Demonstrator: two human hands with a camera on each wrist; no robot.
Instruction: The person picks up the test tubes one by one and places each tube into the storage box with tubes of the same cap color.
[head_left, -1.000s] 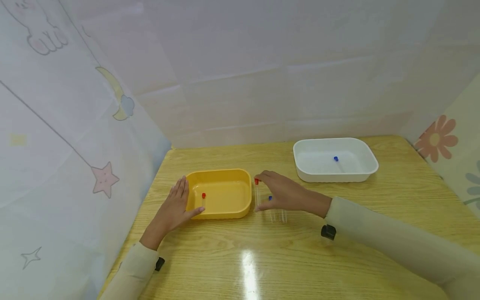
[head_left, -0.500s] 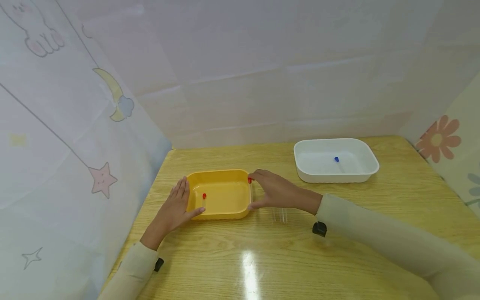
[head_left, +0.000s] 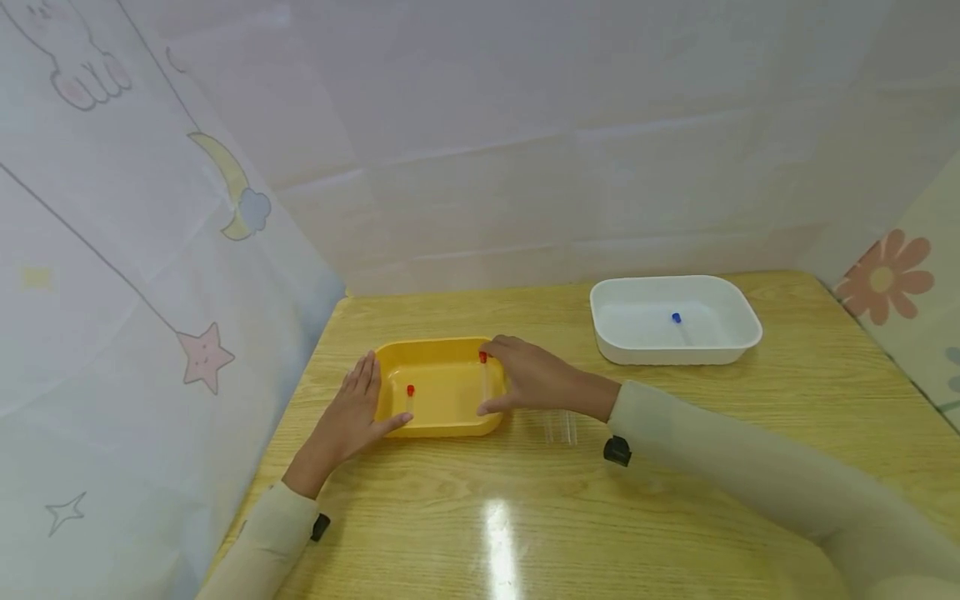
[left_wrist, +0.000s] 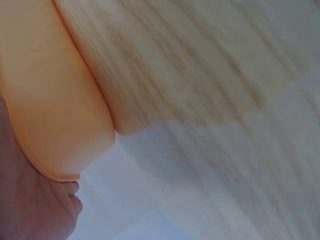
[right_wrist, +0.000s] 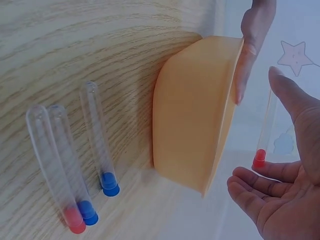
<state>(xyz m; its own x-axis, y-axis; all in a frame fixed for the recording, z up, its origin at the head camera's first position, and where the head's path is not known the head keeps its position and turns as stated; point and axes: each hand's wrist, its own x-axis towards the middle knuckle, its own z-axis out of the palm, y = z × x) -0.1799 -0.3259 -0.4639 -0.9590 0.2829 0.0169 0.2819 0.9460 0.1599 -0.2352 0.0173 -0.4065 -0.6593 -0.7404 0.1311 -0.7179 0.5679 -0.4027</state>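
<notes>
In the head view my right hand point(head_left: 528, 375) pinches a red-capped test tube point(head_left: 483, 379) by its two ends, thumb at the clear end and a finger at the cap. The tube is above the right part of a yellow tray point(head_left: 446, 432). My left hand point(head_left: 348, 421) rests with straight fingers along the tray's left rim, its thumb over the front edge. Inside the tray lies another red-capped tube point(head_left: 410, 398). In the right wrist view, two blue-capped tubes point(right_wrist: 100, 140) and a red-capped tube point(right_wrist: 47, 160) lie on the table, partly hidden by my right hand in the head view.
A white tray point(head_left: 667, 357) stands at the back right, holding a blue-capped test tube point(head_left: 677, 320). The wooden table point(head_left: 420, 517) is bordered by printed cloth point(head_left: 480, 167) behind and at both sides.
My right hand has carried the red-capped test tube leftward, from beside the yellow tray to above its right part. The left hand keeps its place on the tray.
</notes>
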